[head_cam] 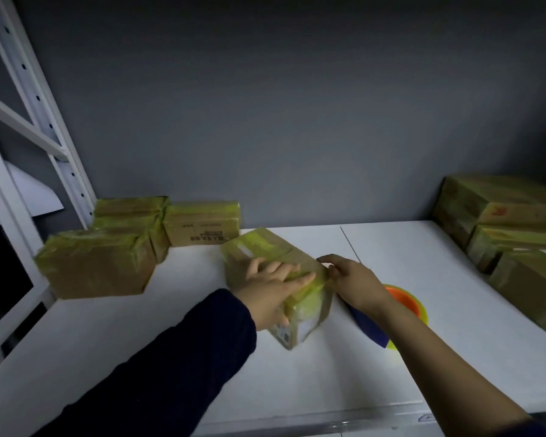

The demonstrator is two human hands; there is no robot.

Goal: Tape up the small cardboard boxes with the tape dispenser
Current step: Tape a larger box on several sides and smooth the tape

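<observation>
Brown cardboard banded in yellow-green tape point(309, 298): the cardboard box point(297, 257) sits slanted at the middle of the white surface point(139, 342). The left hand point(275, 285), in a dark sleeve point(171, 357), lies flat on the box's top, fingers straight and pressing the tape band. The right hand point(350, 279) pinches the box's top right edge between thumb and curled fingers, where the band folds over. The tape dispenser point(404, 301) (orange and yellow-green, with a blue part) lies on the surface just right of the box, partly under the right forearm. A white label point(284, 335) on the box's near end carries print too small to read. More taped boxes point(95, 266) stand at the left. Beside them, the back box point(202, 225) shows dark printed characters, too blurred to read. On the right stack point(501, 200) a red mark is equally illegible.
</observation>
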